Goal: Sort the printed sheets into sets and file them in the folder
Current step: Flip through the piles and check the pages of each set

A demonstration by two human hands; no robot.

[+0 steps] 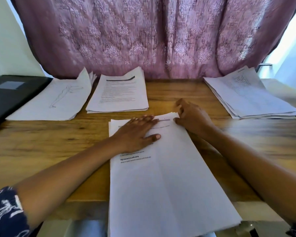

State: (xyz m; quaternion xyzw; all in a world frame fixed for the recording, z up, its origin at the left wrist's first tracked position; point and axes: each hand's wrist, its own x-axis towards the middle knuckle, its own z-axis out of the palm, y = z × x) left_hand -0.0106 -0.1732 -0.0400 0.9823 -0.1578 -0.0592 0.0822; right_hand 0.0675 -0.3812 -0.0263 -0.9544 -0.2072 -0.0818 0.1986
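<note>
Here, sheet stack (161,185) lengthwise toward curtain (161,40), left hand (137,134) flat atop

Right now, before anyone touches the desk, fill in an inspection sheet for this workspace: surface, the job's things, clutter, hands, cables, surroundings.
Surface: wooden table carrying four piles of sheets.
Job's things: near stack in front of the person; text stack and drawing pile at the far edge; right stack far right; black folder far left, closed.
Clutter: nothing seen.
Hands: left hand lies flat on the near stack; right hand has its fingers curled at the stack's far right corner and appears to pinch it.
Cables: nothing seen.
Surroundings: pink patterned curtain behind the table.
</note>
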